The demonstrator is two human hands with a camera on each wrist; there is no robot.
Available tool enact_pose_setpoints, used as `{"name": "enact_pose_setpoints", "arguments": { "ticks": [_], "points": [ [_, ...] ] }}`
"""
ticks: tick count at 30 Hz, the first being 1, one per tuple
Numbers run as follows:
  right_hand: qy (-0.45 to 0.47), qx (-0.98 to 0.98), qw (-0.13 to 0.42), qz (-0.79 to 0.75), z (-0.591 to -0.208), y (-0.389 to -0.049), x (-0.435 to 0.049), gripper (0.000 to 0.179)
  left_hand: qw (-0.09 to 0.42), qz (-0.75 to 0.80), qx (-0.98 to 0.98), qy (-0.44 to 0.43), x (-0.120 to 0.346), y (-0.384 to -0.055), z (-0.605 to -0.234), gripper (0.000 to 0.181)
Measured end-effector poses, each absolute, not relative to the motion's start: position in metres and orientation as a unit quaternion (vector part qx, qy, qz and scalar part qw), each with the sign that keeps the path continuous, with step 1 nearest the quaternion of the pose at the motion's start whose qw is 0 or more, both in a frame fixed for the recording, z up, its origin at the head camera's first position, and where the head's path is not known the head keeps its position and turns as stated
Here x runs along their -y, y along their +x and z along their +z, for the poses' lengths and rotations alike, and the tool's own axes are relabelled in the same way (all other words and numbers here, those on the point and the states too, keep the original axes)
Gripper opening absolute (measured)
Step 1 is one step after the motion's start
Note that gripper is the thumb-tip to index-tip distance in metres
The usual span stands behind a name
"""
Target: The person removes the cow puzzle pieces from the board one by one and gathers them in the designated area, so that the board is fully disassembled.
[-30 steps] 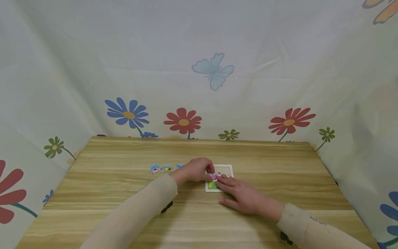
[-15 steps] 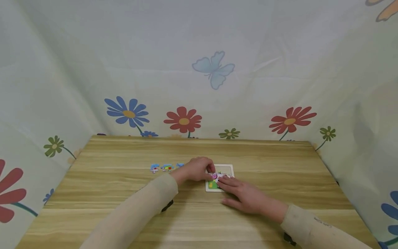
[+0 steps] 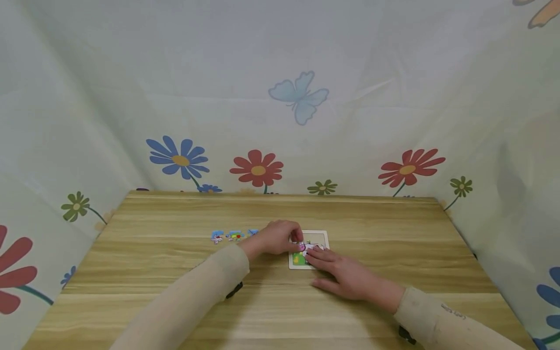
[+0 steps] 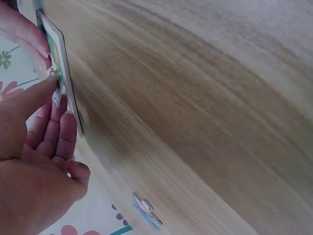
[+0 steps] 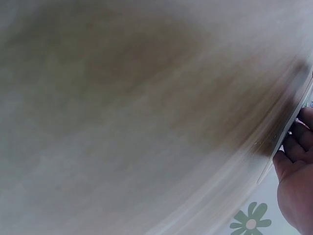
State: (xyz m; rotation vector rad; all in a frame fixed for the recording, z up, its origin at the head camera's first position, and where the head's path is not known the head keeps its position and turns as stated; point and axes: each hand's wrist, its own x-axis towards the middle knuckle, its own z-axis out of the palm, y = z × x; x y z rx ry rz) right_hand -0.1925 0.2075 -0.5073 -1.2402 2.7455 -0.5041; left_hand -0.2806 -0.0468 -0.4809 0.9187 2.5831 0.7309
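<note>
This is a small booth, closed in by cloth [image 3: 197, 97] at the back and on both sides; whether it stands in a home, a studio or some other building cannot be told. The cloth is pale and hangs like curtain or sheeting, with creases and soft folds. Its print is cheerful, in a nursery manner: a light blue butterfly [image 3: 301, 98], part of an orange one [image 3: 544, 15], and blue [image 3: 180, 159], red [image 3: 258, 170] and green [image 3: 322, 188] flowers. A wood-grain table [image 3: 372, 214] fills the floor of the booth, its far edge close to the cloth. Both wrist views show the flowered print beyond the tabletop.
</note>
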Motion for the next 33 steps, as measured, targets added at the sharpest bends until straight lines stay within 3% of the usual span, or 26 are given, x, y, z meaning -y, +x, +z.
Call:
{"name": "enact_pose_setpoints", "arguments": {
  "ticks": [12,26,33],
  "points": [
    [-0.412,-0.895,0.033,-0.166,-0.507,-0.192,-0.207,0.063,0.162,0.309,-0.882,0.315,0.048,-0.286,-0.486,0.004],
    [-0.403,-0.896,0.046,-0.179,-0.508,-0.193,-0.207,0.063,0.192,0.335,-0.882,0.27,0.048,-0.287,-0.482,0.007],
    [-0.399,-0.898,0.046,-0.178,-0.509,-0.194,-0.208,0.064,0.184,0.368,-0.879,0.242,0.058,-0.29,-0.479,0.005]
  ]
}}
